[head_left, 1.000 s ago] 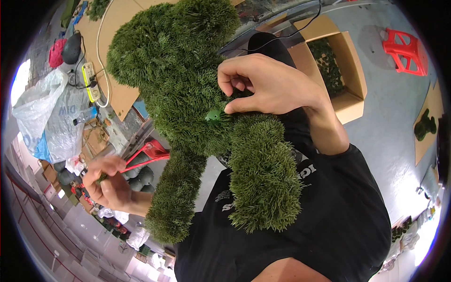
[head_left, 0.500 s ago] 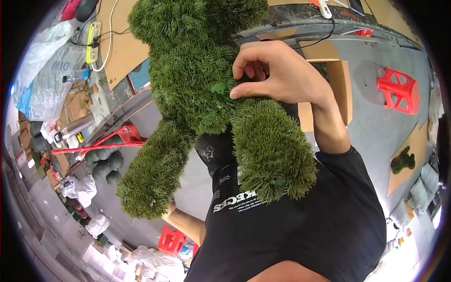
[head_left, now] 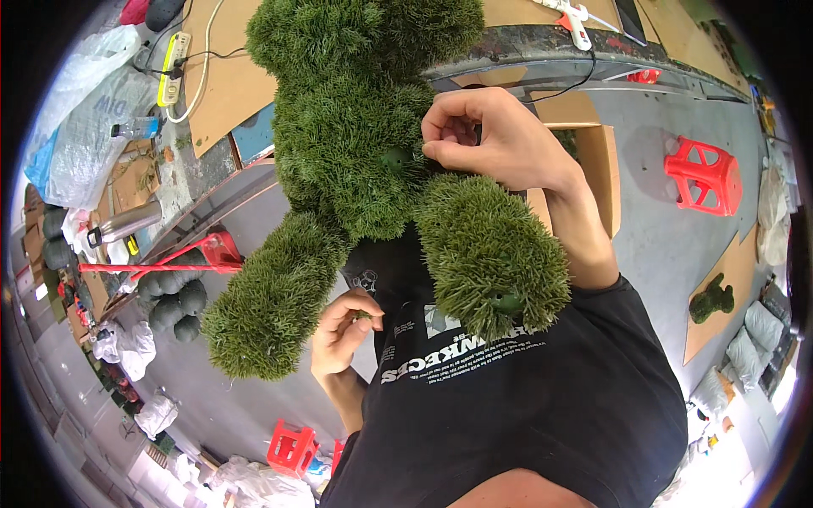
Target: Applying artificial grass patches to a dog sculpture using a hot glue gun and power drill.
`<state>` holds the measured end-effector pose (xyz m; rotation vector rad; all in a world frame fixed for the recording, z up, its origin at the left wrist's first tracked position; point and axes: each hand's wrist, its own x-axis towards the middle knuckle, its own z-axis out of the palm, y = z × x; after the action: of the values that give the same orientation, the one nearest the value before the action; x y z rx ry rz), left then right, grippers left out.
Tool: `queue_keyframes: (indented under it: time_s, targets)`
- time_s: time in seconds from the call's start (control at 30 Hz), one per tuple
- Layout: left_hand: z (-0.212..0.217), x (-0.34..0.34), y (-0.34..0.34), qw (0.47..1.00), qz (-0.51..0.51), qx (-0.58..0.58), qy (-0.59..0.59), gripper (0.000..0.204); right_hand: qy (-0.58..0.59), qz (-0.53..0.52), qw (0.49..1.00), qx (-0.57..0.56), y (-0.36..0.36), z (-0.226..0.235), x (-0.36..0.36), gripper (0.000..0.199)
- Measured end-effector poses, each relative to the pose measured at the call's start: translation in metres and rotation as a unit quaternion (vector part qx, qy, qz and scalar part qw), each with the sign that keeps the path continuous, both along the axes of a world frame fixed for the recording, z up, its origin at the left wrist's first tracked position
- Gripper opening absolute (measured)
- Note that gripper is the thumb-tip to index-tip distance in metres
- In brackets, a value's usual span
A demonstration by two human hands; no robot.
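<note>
A large figure covered in green artificial grass (head_left: 351, 127), with a rounded body and two stubby legs, lies over the table edge toward me. A bare dark green spot (head_left: 395, 159) shows on its body, and another green patch (head_left: 508, 300) on the right leg's end. My right hand (head_left: 508, 140) is closed in a pinch against the body's right side, above that leg; what its fingertips hold is hidden. Below, between the legs and close to my shirt, my left hand (head_left: 343, 330) pinches a small green sprig (head_left: 363, 315).
Cardboard (head_left: 224, 76), a power strip (head_left: 174, 68), plastic bags (head_left: 93, 144) and a steel bottle (head_left: 127, 224) lie on the left table. A glue gun (head_left: 576, 27) rests at the top. Right of me stand an open carton (head_left: 600, 178) and a red stool (head_left: 705, 175).
My left hand has come up from behind the left leg into view with a sprig. My right hand's thumb and finger have drawn together, staying by the body.
</note>
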<state>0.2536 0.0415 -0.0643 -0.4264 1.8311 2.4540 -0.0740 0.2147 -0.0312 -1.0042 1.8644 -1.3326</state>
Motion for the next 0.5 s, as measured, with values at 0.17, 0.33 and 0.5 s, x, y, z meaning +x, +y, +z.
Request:
queue_keyframes:
  time_s: [0.17, 0.33, 0.5]
  targets:
    - [0.006, -0.026, 0.007, 0.996, -0.047, 0.026, 0.065, 0.017, -0.033, -0.012, 0.999, -0.009, -0.001, -0.007, -0.001, 0.013]
    - [0.013, -0.055, 0.019, 0.995, -0.030, -0.028, 0.093, 0.016, -0.016, -0.013, 1.000, 0.002, -0.002, -0.007, -0.001, 0.013]
    - [0.025, -0.086, 0.032, 0.966, 0.019, -0.211, 0.147, 0.025, -0.008, -0.005, 0.998, 0.063, -0.011, 0.009, -0.002, 0.013]
